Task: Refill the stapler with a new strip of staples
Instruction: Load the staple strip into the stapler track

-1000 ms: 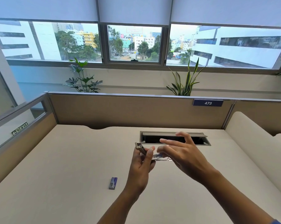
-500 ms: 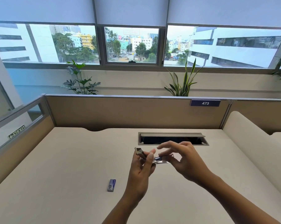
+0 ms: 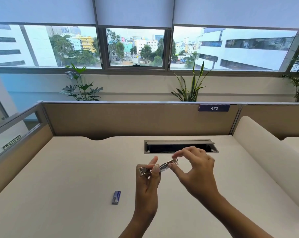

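I have the stapler (image 3: 159, 168) held up off the desk (image 3: 76, 169), on the near side of the cable slot (image 3: 178, 142) and just short of it. It lies roughly level, tilted up a little at the end nearest the slot. My left hand (image 3: 147, 182) grips the end farther from the slot, with the fingers curled round the metal body and the thumb up alongside. My right hand (image 3: 195, 170) pinches the raised end narrowly between thumb and forefinger, and the other fingers are fanned loosely above it. I cannot tell whether a strip already sits in the channel, because the metal is too small and bright to read.

The step in hand, as I judge it, is working the open channel at that raised end. To do it well I would lock the left wrist so the body cannot roll. The right-hand pinch should stay light and right on the tip, sliding along the line of the channel, not pressing down. I would not let the sprung part snap.

The box of staples (image 3: 116, 197) lies flat on the desk, well to the near left of the slot and apart from both hands. If the channel proves bare, the right hand should fetch from there while the left holds the stapler open.
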The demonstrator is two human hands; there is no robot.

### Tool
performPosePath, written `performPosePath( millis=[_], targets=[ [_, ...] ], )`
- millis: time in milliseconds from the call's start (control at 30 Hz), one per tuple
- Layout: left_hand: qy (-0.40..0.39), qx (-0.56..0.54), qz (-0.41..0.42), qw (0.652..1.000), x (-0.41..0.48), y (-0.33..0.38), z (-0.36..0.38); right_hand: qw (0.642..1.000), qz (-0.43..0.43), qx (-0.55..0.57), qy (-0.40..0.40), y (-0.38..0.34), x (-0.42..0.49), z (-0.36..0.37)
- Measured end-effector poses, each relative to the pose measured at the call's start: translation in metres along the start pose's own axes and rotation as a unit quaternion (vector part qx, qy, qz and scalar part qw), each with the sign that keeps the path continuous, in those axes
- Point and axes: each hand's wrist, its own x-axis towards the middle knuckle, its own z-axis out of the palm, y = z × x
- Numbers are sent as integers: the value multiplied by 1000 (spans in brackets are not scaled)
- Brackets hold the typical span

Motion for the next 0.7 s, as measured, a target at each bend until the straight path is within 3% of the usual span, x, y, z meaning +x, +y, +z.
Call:
performPosePath(
  millis=[233, 367, 467, 533, 600, 700],
  targets=[
    [32, -15, -6, 999, 1, -4, -1, 990, -80, -104, 50, -6, -12, 15],
    [34, -16, -15, 999, 0, -4, 0, 987, -82, -114, 79, -10, -12, 17],
    [31, -33, -25, 999, -3, -5, 1, 989, -61, -119, 56, -13, -12, 19],
    [29, -56, -29, 998, -6, -6, 1, 997, -24, -62, 25, -15, -13, 22],
    [26, -68, -32, 997, -9, -6, 1, 996, 38, 77, -11, -15, -12, 28],
    [26, -50, -27, 998, -12, -11, 0, 949, 147, 274, -54, -15, -11, 35]
  ],
)
